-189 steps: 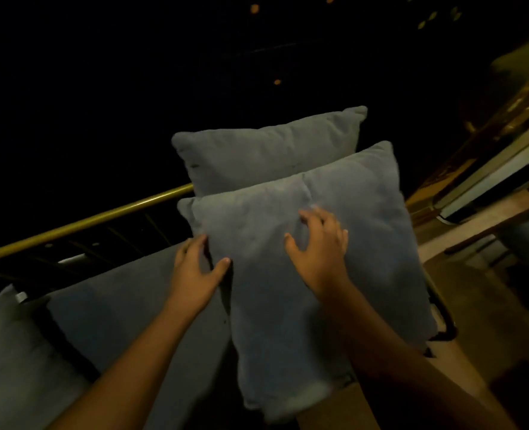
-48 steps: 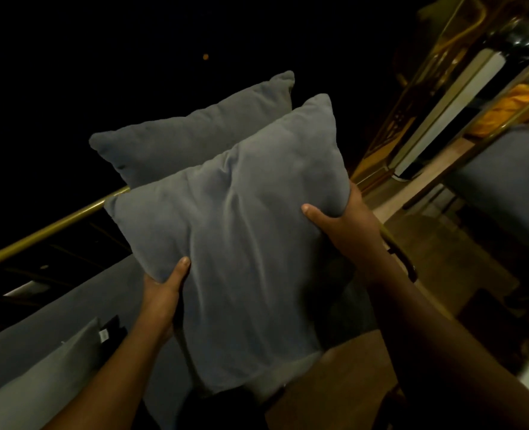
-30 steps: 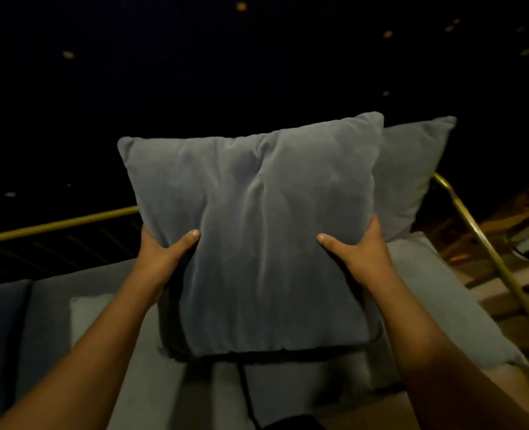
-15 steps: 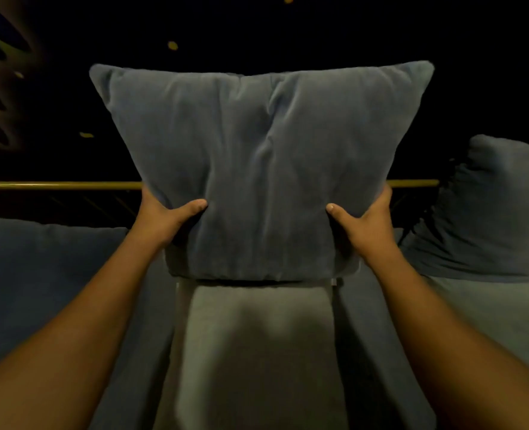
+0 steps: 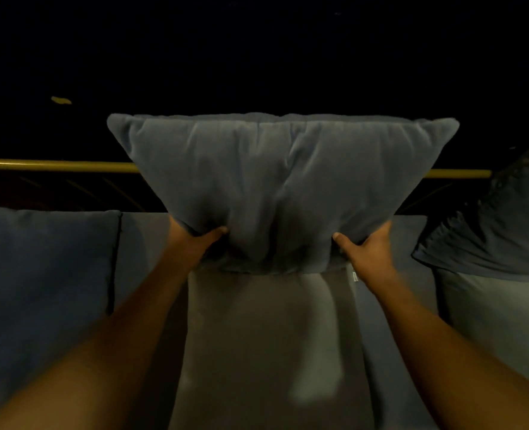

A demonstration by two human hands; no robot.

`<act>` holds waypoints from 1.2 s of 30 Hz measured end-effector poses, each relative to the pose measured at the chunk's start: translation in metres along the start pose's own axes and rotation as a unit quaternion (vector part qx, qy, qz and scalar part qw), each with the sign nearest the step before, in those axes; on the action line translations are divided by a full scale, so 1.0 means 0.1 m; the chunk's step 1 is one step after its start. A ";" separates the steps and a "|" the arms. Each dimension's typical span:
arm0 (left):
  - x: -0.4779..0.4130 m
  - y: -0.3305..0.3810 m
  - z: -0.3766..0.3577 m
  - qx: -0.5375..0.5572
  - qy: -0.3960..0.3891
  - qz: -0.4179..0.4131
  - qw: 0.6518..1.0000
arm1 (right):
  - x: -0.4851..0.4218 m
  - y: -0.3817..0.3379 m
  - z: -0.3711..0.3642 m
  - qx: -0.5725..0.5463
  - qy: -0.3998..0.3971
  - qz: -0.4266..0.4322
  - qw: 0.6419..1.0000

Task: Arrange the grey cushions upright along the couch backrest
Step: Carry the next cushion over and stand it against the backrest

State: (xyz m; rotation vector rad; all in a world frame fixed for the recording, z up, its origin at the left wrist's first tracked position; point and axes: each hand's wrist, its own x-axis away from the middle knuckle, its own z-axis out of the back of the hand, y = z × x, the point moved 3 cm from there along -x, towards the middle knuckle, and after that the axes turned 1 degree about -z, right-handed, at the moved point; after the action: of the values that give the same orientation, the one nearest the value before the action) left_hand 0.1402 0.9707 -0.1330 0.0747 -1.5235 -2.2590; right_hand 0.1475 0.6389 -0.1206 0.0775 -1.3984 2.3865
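A: Status on the grey cushion (image 5: 283, 187)?

B: I've got it in both hands, low on its two sides. Left hand (image 5: 195, 243) is clamped on the lower left corner, thumb across the front face, other fingers hidden behind. Right hand (image 5: 370, 246) mirrors it on the lower right corner. Both closed on fabric, nothing spread.

A: Why grip that low?

B: My read: it keeps the wide top edge free to lean back. The top already rises above the brass rail (image 5: 55, 165) of the backrest, and the bottom edge sits just over a lighter cushion (image 5: 266, 352) lying flat on the seat.

A: Is it touching the backrest?

B: Can't tell, too dark behind it. Looks upright and roughly square to the rail.

A: Neighbours?

B: Darker blue cushion (image 5: 44, 259) to the left, standing against the back. Another grey cushion (image 5: 499, 225) at far right, slumped and tilted, partly cut off by the frame edge.

A: Risk?

B: The flat one underneath. If I set the held cushion on it rather than behind it, I'd expect it to slide forward. The slumped one likely needs straightening too.
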 end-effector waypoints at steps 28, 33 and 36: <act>1.07 1.25 -0.25 -0.248 -0.048 -0.121 0.960 | 0.41 -0.95 0.47 0.284 -0.068 0.260 0.920; 1.54 1.04 0.20 -0.232 -0.042 -0.117 0.965 | 1.02 -0.94 -0.02 0.241 -0.159 0.259 0.922; 1.74 0.76 0.67 -0.231 -0.023 -0.090 0.969 | 1.37 -1.05 -0.51 0.223 -0.228 0.258 0.912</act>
State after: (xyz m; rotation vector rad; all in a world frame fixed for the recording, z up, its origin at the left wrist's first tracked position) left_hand -0.0133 0.9417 -0.0064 0.0267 -1.0075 -2.7195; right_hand 0.0635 0.7681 -0.0271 0.4648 -1.1049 3.2675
